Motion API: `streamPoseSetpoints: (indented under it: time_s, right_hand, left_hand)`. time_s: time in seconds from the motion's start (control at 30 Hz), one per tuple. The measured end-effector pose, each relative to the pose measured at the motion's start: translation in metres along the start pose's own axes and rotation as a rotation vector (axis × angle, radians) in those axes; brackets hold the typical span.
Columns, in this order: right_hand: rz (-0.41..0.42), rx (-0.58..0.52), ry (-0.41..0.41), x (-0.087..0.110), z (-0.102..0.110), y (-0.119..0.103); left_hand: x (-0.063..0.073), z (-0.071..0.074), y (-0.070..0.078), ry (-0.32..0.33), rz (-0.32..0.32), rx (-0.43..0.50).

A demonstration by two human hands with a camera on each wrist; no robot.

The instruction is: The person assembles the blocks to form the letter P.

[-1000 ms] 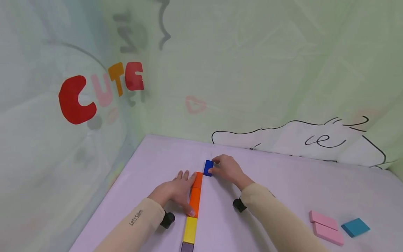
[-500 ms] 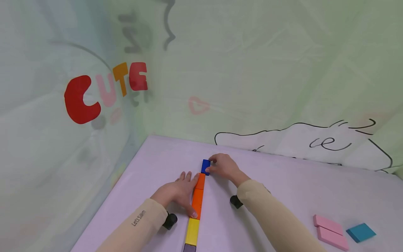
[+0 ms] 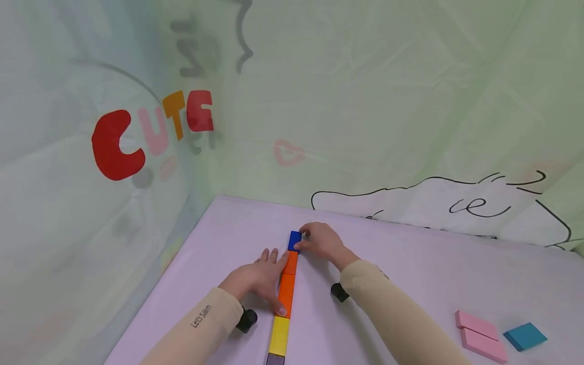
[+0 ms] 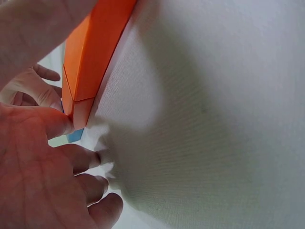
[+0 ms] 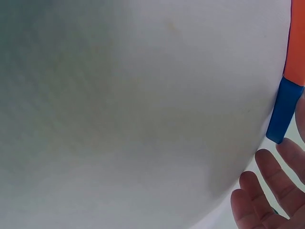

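A row of flat blocks runs up the table in the head view. At its far end is a blue block [image 3: 294,239], pinched by the thumb and index finger of my right hand [image 3: 322,242]. Its near end meets an orange block [image 3: 290,262], with a second orange block [image 3: 286,289] behind that one. My left hand [image 3: 256,276] lies along the left side of both orange blocks, fingers spread, thumb touching near the row's yellow block [image 3: 279,335]. In the right wrist view the blue block [image 5: 285,109] abuts the orange one, my fingertips at its free end.
A purple-grey block [image 3: 276,359] continues the row at the bottom edge. Two pink blocks [image 3: 482,344] and a teal block [image 3: 524,336] lie at the right. Hanging fabric [image 3: 365,101] closes off the back and left of the table.
My right hand has slid the blue block left and slightly nearer, from beside the row to the end of the orange blocks. My left hand has stayed in place against the row.
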State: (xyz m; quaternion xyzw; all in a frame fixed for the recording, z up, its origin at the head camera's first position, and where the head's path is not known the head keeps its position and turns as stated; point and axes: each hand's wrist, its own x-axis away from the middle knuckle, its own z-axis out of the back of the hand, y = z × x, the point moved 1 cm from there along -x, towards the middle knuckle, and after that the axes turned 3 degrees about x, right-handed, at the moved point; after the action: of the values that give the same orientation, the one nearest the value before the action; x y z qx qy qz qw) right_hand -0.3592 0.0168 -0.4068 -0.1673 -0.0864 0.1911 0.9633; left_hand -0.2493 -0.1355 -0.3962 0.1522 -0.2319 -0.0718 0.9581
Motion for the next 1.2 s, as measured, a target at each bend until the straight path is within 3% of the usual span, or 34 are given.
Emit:
streamPoseSetpoints:
  time_s: [1.0,1.2]
  right_hand:
    - [-0.001,0.021,-0.021,0.0013,-0.0017,-0.0005]
    - [-0.01,0.019,-0.026,0.0023,-0.0014,-0.0024]
  left_hand:
    - [-0.0011,-0.0001,0.0001,-0.007,0.013,0.007]
    - [-0.0026,-0.0017,-0.0023,-0.005,-0.011,0.027]
